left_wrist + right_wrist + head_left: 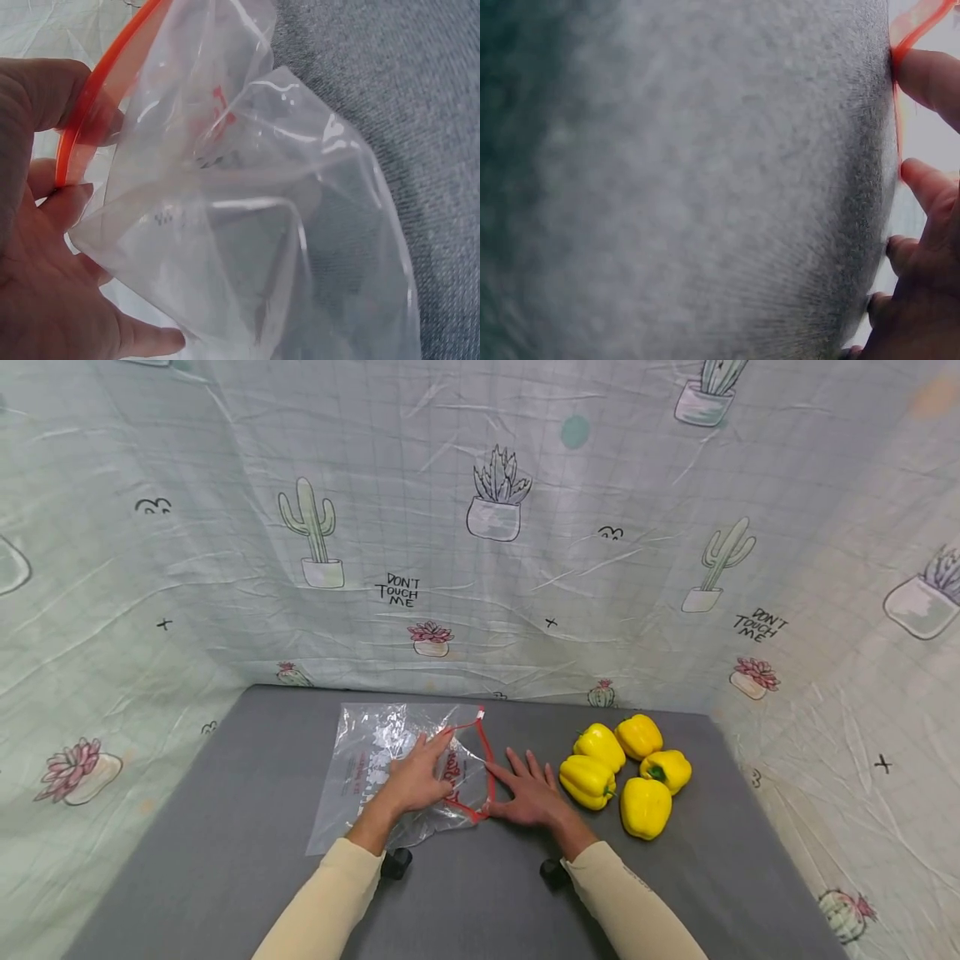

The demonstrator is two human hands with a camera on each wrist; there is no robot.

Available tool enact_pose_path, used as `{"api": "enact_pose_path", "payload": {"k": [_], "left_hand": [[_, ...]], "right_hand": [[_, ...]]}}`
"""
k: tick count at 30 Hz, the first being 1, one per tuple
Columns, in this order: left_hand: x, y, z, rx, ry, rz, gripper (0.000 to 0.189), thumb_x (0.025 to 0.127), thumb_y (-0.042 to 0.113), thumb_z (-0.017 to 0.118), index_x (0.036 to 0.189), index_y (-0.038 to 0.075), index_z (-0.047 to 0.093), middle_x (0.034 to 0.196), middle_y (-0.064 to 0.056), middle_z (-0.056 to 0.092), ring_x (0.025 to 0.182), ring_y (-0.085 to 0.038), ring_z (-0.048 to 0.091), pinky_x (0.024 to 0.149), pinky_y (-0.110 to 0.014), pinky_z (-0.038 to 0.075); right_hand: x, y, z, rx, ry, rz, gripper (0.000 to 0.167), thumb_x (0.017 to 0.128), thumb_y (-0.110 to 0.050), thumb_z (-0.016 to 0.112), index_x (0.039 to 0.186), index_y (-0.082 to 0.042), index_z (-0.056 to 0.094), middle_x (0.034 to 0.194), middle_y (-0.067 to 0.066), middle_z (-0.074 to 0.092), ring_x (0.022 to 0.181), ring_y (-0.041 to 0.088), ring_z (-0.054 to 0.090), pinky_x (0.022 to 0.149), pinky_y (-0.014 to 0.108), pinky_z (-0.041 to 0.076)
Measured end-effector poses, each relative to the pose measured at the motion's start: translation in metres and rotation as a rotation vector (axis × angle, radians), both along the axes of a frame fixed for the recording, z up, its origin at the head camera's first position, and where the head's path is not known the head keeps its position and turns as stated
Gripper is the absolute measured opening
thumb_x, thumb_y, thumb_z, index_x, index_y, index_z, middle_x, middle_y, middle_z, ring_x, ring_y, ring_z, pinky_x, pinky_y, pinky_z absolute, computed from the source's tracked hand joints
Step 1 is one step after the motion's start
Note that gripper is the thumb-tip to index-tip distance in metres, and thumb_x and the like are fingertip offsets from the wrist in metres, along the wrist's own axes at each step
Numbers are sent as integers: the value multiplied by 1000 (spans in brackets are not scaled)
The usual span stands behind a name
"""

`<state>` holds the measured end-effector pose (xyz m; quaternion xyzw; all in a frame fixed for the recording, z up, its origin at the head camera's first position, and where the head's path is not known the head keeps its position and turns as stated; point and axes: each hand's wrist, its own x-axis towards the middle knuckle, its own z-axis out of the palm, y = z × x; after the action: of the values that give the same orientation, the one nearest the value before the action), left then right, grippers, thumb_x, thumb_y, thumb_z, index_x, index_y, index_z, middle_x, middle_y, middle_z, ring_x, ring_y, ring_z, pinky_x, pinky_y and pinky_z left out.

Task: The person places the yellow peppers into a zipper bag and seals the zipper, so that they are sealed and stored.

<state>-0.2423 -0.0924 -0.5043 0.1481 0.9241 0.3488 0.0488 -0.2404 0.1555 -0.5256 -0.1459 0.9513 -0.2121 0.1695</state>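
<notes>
Five yellow bell peppers were clustered at right, just beside the right hand; glossy, lobed, green stems seen on some. The table was covered in grey, woven-looking material and enclosed left, right and far by a wrinkled pale backdrop printed with potted cacti and "DON'T TOUCH ME". Dark wrist devices were worn below beige sleeves. A clear plastic bag, thin, creased and shiny, was laid flat left of centre, its printing partly blocked by the left hand. Its upper lip was pinched by the left hand; its red zip edge, facing right, was touched by the right hand's spread, extended fingers.
</notes>
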Motion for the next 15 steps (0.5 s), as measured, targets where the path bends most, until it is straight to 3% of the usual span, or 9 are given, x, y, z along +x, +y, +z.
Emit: {"api": "enact_pose_path", "payload": {"k": [7, 15], "left_hand": [[0, 3, -2, -21, -4, -1, 95, 77, 17, 69, 165, 17, 33, 171, -5, 35, 160, -48, 21, 105, -91, 21], [1, 6, -3, -59, 15, 10, 92, 79, 22, 67, 165, 16, 33, 171, -6, 35, 158, -49, 24, 101, -93, 22]], "right_hand": [[1, 1, -5, 0, 25, -17, 77, 92, -58, 68, 160, -34, 42, 176, 9, 19, 164, 44, 7, 128, 70, 3], [4, -2, -1, 22, 100, -12, 75, 91, -55, 70, 158, -29, 47, 172, 13, 31, 160, 48, 20, 126, 72, 15]]}}
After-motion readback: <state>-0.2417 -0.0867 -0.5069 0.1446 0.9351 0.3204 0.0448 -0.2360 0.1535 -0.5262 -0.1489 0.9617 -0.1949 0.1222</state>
